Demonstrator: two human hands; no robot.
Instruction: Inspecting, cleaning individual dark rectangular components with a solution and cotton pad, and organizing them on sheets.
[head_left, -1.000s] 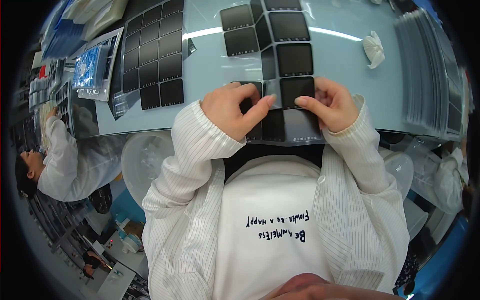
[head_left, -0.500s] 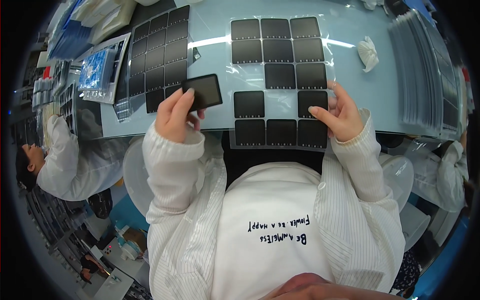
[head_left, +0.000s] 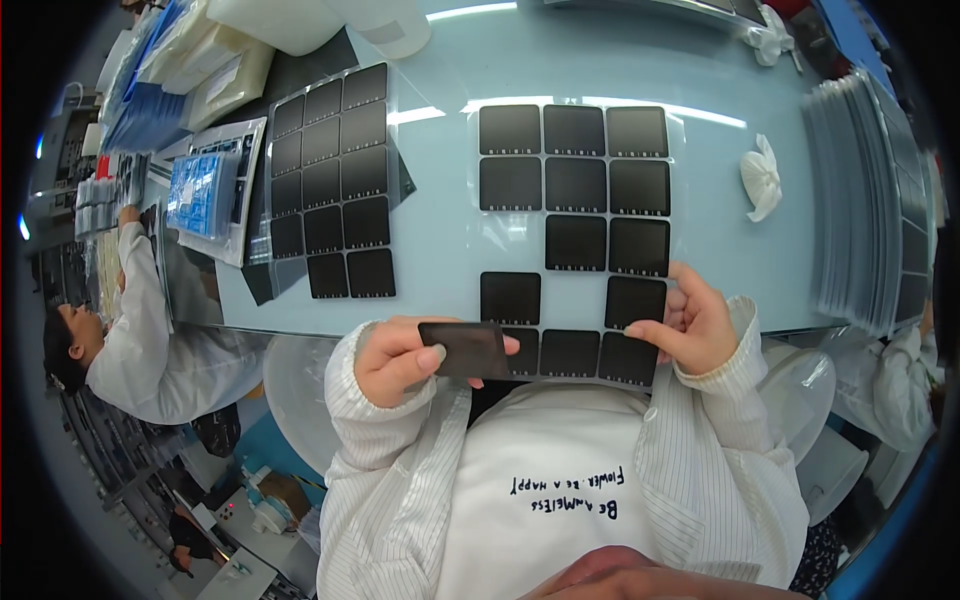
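Observation:
In my left hand (head_left: 400, 362) is a thin dark rectangular panel (head_left: 460, 350), gripped between thumb and fingers over the near left corner of a clear plastic tray (head_left: 512, 242). Rows of dark square panels (head_left: 575, 186) lie in that tray. Two of its pockets show bare plastic, one at the left and one in the middle. The tray's near edge sticks out past the table toward my body. At its right edge, my right hand (head_left: 703, 325) pinches the tray, thumb on top beside a panel and fingers partly hidden.
A second panel-filled tray (head_left: 342, 180) lies to the left. Beyond it are a blue packet (head_left: 197, 195) and stacked bags (head_left: 215, 60). At the right stand a crumpled white tissue (head_left: 761, 180) and a tall stack of trays (head_left: 860, 200). A co-worker (head_left: 150, 330) sits at far left.
My left hand has brought the dark panel rightward and nearer, from beside the tray to over its near left corner. My right hand keeps its grip. The view has tilted, so the table appears lower.

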